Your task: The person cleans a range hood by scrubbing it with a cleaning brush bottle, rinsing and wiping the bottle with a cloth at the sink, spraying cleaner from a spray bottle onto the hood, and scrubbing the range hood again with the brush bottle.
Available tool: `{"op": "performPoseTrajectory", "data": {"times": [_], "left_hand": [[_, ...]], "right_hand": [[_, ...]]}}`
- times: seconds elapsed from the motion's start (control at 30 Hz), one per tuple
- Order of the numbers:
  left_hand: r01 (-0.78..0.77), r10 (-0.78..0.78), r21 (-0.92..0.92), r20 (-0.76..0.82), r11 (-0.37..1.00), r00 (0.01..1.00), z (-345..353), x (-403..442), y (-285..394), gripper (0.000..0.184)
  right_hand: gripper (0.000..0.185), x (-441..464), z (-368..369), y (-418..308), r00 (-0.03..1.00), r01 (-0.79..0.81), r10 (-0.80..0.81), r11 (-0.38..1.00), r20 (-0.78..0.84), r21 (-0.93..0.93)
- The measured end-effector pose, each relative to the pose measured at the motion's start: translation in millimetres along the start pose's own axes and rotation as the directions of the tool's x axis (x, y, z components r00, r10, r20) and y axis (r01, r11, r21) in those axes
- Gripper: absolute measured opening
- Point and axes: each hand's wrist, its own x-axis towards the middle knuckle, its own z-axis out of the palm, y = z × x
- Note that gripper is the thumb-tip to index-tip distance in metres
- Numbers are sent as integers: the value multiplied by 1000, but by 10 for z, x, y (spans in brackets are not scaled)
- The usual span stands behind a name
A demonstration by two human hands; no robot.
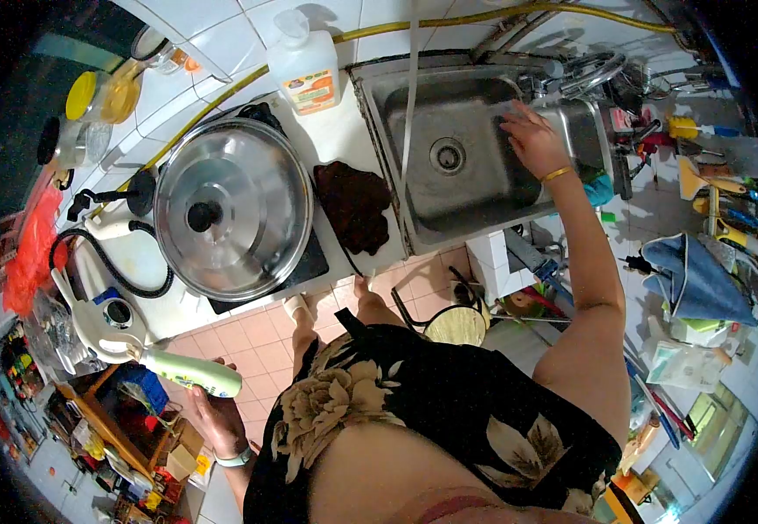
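Note:
My left hand (218,421) is closed around a light green bottle (194,370), tilted nearly flat in front of the counter. The bottle's narrow end points left, close to a white appliance (104,327) with a black ribbed hose (171,271). My right hand (536,147), with a yellow band at the wrist, reaches over the steel sink (431,210) near the divider between its basins. Its fingers are stretched out and hold nothing that I can see. Whether the fingertips touch the steel I cannot tell. The round drain (447,155) lies left of this hand.
A large pot lid (257,218) with a black knob covers the stove. Beside it lies a dark brown cloth (353,207). A plastic jug (307,70) stands by the wall. A round stool (456,326) is below the sink; a blue cloth (693,279) hangs at right.

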Motion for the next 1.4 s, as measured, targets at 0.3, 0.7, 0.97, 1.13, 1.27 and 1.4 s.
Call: {"op": "performPoseTrajectory", "data": {"times": [0.3, 0.7, 0.97, 1.13, 1.27, 1.4], "left_hand": [[-37, 37, 6, -37, 999, 999, 92, -8, 36, 48], [301, -141, -573, 307, 762, 941, 39, 310, 45, 70], [431, -102, -703, 458, 566, 883, 79, 351, 33, 74], [448, -105, -688, 480, 571, 871, 82, 348, -1, 74], [481, -71, -709, 524, 515, 849, 74, 350, -53, 71], [518, -26, -713, 576, 472, 817, 87, 350, -55, 70]], "right_hand": [[31, 20, 344, 210, 988, -129, 148, 952, -50, 277], [44, 394, 1545, 860, 752, -167, 471, -541, 461, 824], [28, 377, 2048, 1241, 660, -158, 514, -617, 547, 771], [25, 406, 2225, 1400, 606, -206, 537, -607, 587, 768], [27, 310, 2525, 1743, 784, -228, 315, -656, 535, 720], [32, 464, 1935, 973, 603, -338, 544, -488, 583, 805]]}}
